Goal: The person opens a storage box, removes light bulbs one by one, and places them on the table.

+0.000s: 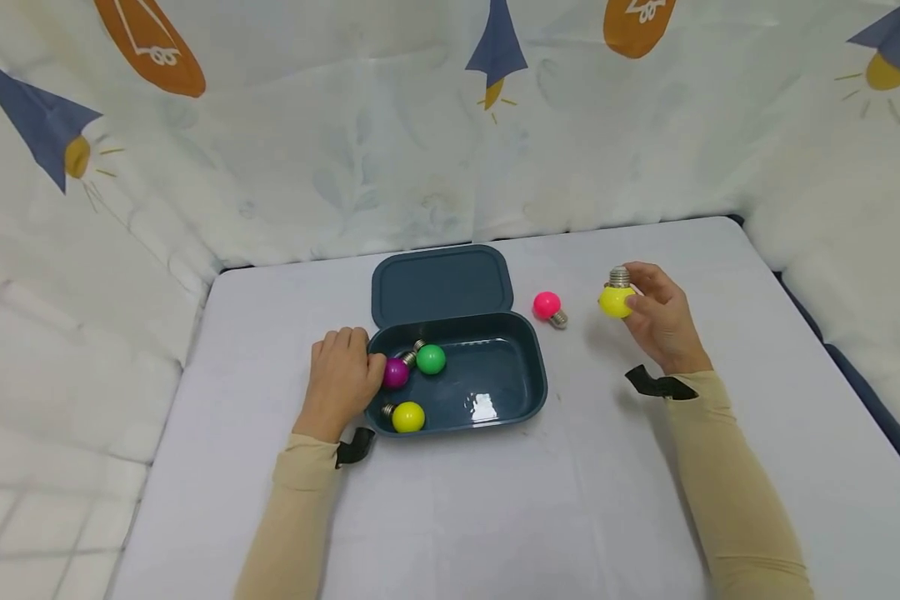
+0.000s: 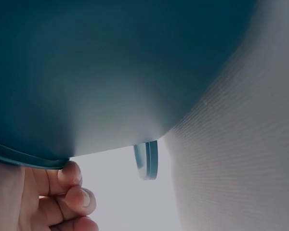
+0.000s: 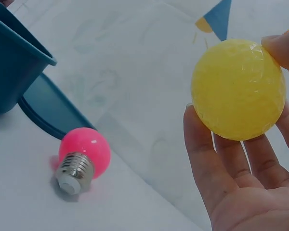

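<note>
Behind the left hand (image 1: 341,379) hides some box rim (image 1: 543,375)

Head view looks down — wrist views sit close.

Left sleeve (image 1: 294,517): plain tan, reaches wrist
Right sleeve (image 1: 731,500): same tan, shows creases
Left wrist mount (image 1: 357,446): black
Right wrist mount (image 1: 651,382): black

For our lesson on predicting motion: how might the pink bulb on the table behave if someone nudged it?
The pink bulb would probably roll in a curve, since its round globe joins a narrower metal base. It may feel slippery, as the globe looks smooth and shiny. It seems unlikely to topple, already lying on its side.
</note>
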A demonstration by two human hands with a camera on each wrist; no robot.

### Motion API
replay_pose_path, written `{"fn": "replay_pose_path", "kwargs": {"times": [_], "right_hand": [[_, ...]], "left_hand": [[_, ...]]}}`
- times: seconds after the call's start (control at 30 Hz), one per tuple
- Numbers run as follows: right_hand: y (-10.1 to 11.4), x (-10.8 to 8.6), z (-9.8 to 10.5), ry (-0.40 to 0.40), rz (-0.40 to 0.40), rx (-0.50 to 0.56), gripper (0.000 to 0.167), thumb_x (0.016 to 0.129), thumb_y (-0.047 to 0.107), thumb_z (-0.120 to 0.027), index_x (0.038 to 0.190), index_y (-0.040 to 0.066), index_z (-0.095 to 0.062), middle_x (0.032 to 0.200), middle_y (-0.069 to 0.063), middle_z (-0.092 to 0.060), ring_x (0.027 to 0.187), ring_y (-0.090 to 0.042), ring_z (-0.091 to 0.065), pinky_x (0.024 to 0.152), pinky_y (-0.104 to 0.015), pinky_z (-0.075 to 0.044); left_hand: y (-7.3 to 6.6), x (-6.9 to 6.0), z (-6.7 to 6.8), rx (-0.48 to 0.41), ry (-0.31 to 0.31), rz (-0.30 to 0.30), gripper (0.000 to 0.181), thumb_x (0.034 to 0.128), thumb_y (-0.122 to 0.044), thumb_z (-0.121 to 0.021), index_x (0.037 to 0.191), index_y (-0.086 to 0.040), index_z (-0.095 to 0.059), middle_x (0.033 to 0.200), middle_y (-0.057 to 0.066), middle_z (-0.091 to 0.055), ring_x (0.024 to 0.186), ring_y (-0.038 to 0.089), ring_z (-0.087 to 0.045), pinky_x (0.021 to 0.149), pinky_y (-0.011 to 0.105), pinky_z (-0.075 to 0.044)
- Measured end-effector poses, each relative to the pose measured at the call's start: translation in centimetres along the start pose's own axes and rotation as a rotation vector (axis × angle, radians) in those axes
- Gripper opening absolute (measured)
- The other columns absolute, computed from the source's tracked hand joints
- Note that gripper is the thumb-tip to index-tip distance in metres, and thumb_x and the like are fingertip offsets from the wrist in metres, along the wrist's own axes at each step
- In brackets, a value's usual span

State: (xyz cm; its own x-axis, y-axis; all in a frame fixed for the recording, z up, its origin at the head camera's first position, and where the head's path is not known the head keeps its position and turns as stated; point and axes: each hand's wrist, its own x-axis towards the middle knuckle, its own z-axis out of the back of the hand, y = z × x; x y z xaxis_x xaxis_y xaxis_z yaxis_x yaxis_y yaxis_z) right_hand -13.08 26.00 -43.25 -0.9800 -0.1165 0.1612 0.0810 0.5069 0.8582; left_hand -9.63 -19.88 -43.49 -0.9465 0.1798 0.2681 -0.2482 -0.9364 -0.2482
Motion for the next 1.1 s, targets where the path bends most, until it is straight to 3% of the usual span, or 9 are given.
{"fn": "replay_pose_path", "kwargs": {"times": [0.37,0.7,0.93,1.1], "right_hand": [[-2.3,-0.3,1.8,-0.005,-0.082,-0.012,0.041,0.096,-0.015,-0.049,0.125,0.01,-0.063,0.122,-0.002,-0.058,0.105,-0.015,-0.061,0.083,-0.02,-0.057],[-3.8,0.1,1.9,-0.036,-0.117,-0.067,0.042,0.094,-0.018,-0.052,0.126,0.008,-0.062,0.125,-0.002,-0.058,0.106,-0.011,-0.061,0.083,-0.017,-0.056],[-4.2,0.1,1.9,-0.078,-0.183,-0.364,0.04,0.096,-0.004,-0.063,0.134,0.008,-0.058,0.133,0.002,-0.055,0.116,-0.008,-0.061,0.089,-0.014,-0.055],[-4.4,0.1,1.6,-0.115,-0.201,-0.496,0.043,0.095,0.003,-0.068,0.136,0.008,-0.056,0.132,0.004,-0.057,0.115,-0.007,-0.063,0.088,-0.013,-0.055]], "left_hand": [[0.0,-0.1,-0.4,-0.02,-0.003,0.0,0.018,0.0935,-0.018,-0.048,0.085,-0.002,-0.049,0.075,0.013,-0.045,0.078,0.032,-0.043,0.076,0.042,-0.031],[0.1,-0.1,-0.4,-0.041,-0.014,0.003,0.018,0.0938,-0.017,-0.048,0.086,-0.001,-0.05,0.076,0.013,-0.045,0.079,0.033,-0.043,0.077,0.043,-0.031],[0.0,-0.1,-0.4,-0.057,-0.007,0.016,0.018,0.094,-0.017,-0.048,0.088,0.0,-0.05,0.078,0.014,-0.046,0.08,0.033,-0.043,0.077,0.043,-0.03],[0.1,-0.2,-0.4,-0.061,-0.002,0.026,0.018,0.0939,-0.017,-0.049,0.09,0.0,-0.051,0.079,0.015,-0.047,0.081,0.034,-0.044,0.077,0.043,-0.03]]}}
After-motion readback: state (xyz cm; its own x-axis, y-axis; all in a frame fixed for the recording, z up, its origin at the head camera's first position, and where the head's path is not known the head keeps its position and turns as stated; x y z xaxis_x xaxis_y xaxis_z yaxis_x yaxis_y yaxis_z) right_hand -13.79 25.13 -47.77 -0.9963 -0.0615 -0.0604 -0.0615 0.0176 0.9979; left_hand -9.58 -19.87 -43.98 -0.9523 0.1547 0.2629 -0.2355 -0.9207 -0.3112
